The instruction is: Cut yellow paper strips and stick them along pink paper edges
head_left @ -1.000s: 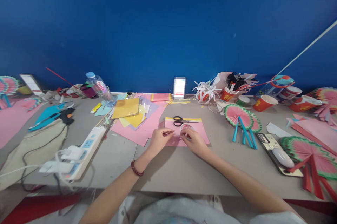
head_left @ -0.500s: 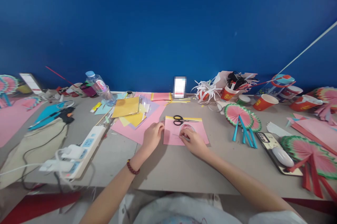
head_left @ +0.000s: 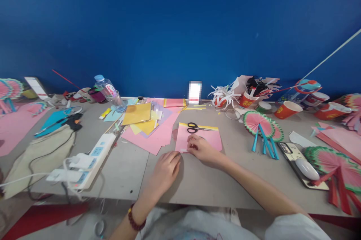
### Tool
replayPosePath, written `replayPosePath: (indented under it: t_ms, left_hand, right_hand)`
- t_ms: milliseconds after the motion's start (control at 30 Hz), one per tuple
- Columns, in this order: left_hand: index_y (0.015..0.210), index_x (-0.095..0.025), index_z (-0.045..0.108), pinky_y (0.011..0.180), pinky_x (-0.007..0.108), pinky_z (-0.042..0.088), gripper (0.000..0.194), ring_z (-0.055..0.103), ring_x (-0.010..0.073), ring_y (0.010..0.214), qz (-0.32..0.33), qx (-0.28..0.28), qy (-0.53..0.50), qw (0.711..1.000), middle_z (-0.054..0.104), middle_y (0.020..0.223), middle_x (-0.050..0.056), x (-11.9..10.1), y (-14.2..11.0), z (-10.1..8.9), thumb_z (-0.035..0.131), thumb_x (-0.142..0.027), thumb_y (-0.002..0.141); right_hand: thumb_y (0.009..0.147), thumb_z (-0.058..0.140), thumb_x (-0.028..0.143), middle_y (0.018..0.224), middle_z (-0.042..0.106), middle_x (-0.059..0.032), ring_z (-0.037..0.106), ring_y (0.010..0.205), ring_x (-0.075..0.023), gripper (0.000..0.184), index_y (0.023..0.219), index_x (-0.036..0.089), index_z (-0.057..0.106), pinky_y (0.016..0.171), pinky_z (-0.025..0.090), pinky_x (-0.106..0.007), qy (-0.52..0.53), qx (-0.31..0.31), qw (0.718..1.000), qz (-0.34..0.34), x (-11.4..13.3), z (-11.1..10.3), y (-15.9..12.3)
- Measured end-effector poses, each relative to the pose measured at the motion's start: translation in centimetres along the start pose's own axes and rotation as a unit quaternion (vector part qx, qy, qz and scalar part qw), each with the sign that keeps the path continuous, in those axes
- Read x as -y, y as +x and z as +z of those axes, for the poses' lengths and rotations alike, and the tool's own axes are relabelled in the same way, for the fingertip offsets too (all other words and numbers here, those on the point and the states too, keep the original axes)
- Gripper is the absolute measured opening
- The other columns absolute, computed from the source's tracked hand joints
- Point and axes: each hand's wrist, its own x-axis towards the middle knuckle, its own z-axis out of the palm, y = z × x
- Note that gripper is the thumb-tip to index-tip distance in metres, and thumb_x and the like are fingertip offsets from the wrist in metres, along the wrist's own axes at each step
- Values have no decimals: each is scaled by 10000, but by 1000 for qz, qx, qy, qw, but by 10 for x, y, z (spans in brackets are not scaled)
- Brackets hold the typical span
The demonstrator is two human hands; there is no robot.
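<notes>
A pink sheet of paper (head_left: pixel 210 144) with a yellow strip along its far edge lies in front of me. My right hand (head_left: pixel 199 148) rests over its near half, fingers curled on what looks like a roll of clear tape, mostly hidden by the hand. A short whitish strip (head_left: pixel 183 150) shows beside those fingertips at the sheet's near edge. My left hand (head_left: pixel 168 166) is at the near left corner, its fingers bent and pressed together; anything in them is hidden. Black-handled scissors (head_left: pixel 193 128) lie across the far part of the sheet.
Left are a power strip (head_left: pixel 97 157), a water bottle (head_left: pixel 108 91) and yellow paper packs (head_left: pixel 137 113). A phone (head_left: pixel 194 93) stands against the blue wall. Right are paper fans (head_left: pixel 258 124), red paper cups (head_left: pixel 287 110) and a white mouse (head_left: pixel 307 168) on a phone.
My left hand has moved nearer to me, down to the sheet's near left corner. My right hand has shifted slightly left, and the tape roll is now more hidden.
</notes>
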Motion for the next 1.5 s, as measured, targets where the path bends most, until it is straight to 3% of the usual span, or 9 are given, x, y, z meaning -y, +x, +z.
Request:
replayPosePath:
  t_ms: [133, 333, 500, 700, 1167, 1500]
  left_hand:
    - [1155, -171, 605, 901, 421, 489, 314, 597, 247, 1083, 15, -28, 23, 999, 644, 1176, 116, -4, -7, 14, 422, -142, 901]
    - [1147, -157, 609, 893, 415, 492, 327, 607, 250, 1078, 22, -58, 54, 997, 660, 1141, 130, -2, -10, 26, 401, -113, 899]
    - [1143, -144, 608, 884, 414, 496, 330, 605, 253, 1086, 32, -61, 72, 995, 660, 1150, 131, -4, -13, 27, 409, -88, 885]
    - [1167, -154, 605, 892, 409, 498, 358, 601, 245, 1091, 22, -61, 64, 996, 656, 1162, 131, -3, -15, 30, 400, -90, 881]
    - [1042, -161, 652, 844, 396, 493, 291, 614, 247, 984, -16, -101, 59, 993, 685, 1068, 106, -6, -15, 21, 421, -98, 875]
    - [1042, -141, 644, 843, 384, 492, 281, 609, 239, 981, -7, -102, 73, 992, 686, 1058, 109, -5, -15, 22, 430, -88, 868]
  right_hand:
    - [783, 560, 124, 785, 568, -8, 525, 705, -119, 123, 673, 173, 588, 690, 398, -235, -3, 22, 1000, 18, 6, -2, 5]
    - [770, 569, 163, 867, 578, -4, 537, 720, -98, 113, 660, 175, 595, 647, 385, -205, -13, 44, 993, 106, 13, 5, 15]
    - [763, 569, 223, 941, 592, -13, 473, 521, -44, 142, 638, 161, 597, 458, 327, -179, -13, 67, 981, 182, 16, 12, 26]
    - [762, 558, 216, 950, 612, -28, 499, 522, -47, 178, 604, 142, 597, 422, 319, -170, -32, 57, 978, 199, 21, 15, 29]
    - [763, 567, 239, 1157, 582, -52, 500, 450, -19, 151, 657, 154, 632, 351, 321, -164, -5, 105, 970, 219, 20, 17, 31]
    - [752, 595, 258, 1135, 601, -50, 498, 446, -18, 130, 678, 156, 629, 371, 334, -161, -11, 106, 966, 237, 20, 18, 34]
